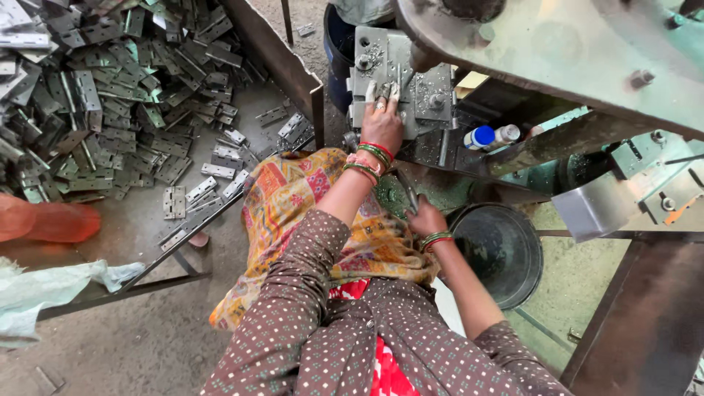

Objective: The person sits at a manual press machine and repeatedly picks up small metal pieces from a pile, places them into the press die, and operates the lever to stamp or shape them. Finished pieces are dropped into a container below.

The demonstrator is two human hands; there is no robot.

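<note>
On the grey die block of the press, just under the heavy green machine arm, the left hand lies palm down — its fingers stretched flat and close together, the taped fingertips pressing a small metal piece against the block. The piece itself is too covered by the fingers to make out. Red and green bangles ring that wrist.

Nearer the person than the block, and slightly to its right, the right hand is curled around a dark slim lever or rod; whether the grip is tight cannot be told. Just right of that hand stands a round black tub.

Right of the block, a white bottle with a blue cap lies beside a second small bottle. Far left of the block, a sloping tray carries a large heap of grey metal hinges — loose ones are scattered down towards its lower edge. A patterned yellow cloth covers the person's lap, below the block.
</note>
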